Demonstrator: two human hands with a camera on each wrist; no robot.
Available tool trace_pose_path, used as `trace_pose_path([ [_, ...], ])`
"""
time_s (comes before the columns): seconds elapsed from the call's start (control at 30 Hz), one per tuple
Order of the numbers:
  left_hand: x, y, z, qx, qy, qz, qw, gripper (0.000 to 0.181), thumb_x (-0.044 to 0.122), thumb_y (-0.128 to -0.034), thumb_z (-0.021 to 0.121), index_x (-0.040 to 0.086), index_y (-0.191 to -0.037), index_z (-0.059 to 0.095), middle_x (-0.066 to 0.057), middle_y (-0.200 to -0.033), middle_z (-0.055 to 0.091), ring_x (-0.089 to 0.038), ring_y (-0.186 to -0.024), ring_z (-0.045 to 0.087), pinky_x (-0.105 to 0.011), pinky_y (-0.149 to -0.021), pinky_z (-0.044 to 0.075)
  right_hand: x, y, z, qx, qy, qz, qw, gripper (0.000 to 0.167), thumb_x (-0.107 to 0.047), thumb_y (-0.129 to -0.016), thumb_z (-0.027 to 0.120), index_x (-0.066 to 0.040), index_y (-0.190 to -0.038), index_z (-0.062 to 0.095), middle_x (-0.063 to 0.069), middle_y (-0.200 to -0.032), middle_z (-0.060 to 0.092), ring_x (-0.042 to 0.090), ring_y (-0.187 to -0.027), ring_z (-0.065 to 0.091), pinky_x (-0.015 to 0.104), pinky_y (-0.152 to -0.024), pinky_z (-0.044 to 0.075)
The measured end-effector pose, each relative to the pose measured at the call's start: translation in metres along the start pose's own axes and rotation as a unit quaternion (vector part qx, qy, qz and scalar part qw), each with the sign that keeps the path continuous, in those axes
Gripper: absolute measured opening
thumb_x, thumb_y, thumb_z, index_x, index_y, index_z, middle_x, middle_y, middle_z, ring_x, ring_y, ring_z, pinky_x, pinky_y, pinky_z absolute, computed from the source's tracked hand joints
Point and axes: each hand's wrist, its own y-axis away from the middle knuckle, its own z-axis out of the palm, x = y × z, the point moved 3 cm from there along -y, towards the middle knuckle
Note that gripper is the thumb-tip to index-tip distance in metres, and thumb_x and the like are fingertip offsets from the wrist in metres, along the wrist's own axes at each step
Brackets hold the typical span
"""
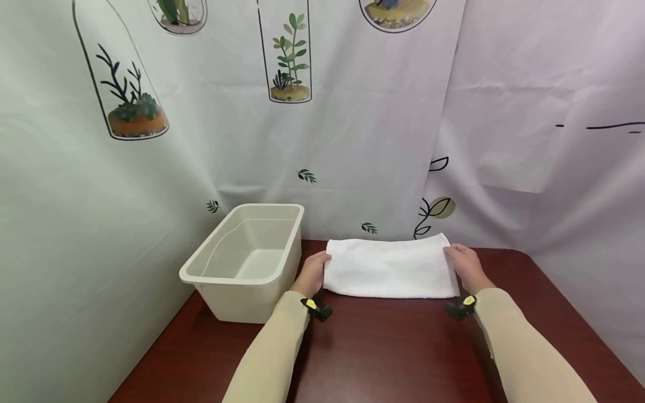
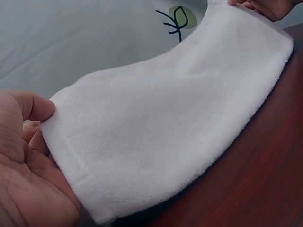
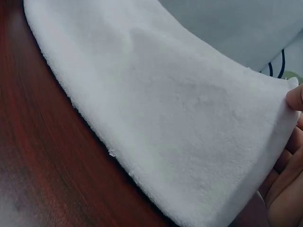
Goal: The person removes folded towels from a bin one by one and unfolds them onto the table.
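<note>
A white cloth (image 1: 390,268) is stretched lengthwise between the two hands near the back of the table. The left hand (image 1: 313,273) pinches its left edge; in the left wrist view the thumb of that hand (image 2: 33,161) lies on the front of the cloth (image 2: 151,118), with the fingers behind the edge. At the cloth's upper right corner, the right hand (image 1: 467,267) pinches it. The right wrist view shows that hand (image 3: 286,165) at the border of the cloth (image 3: 180,123), fingers partly hidden behind it. The cloth's lower edge hangs close to the table top.
A cream plastic tub (image 1: 242,280) stands at the left of the dark red table (image 1: 393,347), just beside the left hand. Behind the table hangs a pale curtain (image 1: 363,140) printed with plants. Each wrist wears a small black device.
</note>
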Motion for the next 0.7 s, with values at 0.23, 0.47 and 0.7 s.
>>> trace_pose_path([
  [0.23, -0.004, 0.016, -0.012, -0.009, 0.006, -0.006, 0.9999, 0.045, 0.005, -0.1005, 0.047, -0.011, -0.142, 0.048, -0.019, -0.132, 0.058, -0.019, -0.106, 0.058, -0.035, -0.09, 0.051, 0.002, 0.014, -0.008, 0.006, -0.005, -0.028, 0.9996, 0.045, -0.034, -0.105, 0.044, 0.007, -0.119, 0.054, 0.019, -0.118, 0.053, 0.027, -0.105, 0.049, 0.04, -0.089, 0.045],
  [0.47, -0.009, 0.031, -0.023, -0.057, -0.002, -0.005, 0.9984, 0.043, 0.006, -0.0994, 0.045, -0.011, -0.139, 0.049, -0.005, -0.103, 0.066, -0.014, -0.09, 0.064, -0.033, -0.076, 0.055, 0.011, 0.028, -0.012, -0.027, -0.026, -0.032, 0.9988, 0.046, -0.033, -0.106, 0.043, 0.008, -0.126, 0.052, 0.012, -0.116, 0.056, 0.006, -0.089, 0.053, 0.023, -0.074, 0.05],
  [0.7, -0.013, 0.04, -0.031, -0.104, 0.0, 0.009, 0.9945, 0.041, 0.005, -0.099, 0.043, -0.012, -0.137, 0.048, -0.001, -0.098, 0.069, -0.014, -0.088, 0.067, -0.033, -0.075, 0.056, 0.018, 0.041, -0.016, -0.054, -0.039, -0.042, 0.9969, 0.046, -0.031, -0.107, 0.041, 0.008, -0.13, 0.049, 0.01, -0.121, 0.053, 0.003, -0.094, 0.051, 0.021, -0.077, 0.05],
])
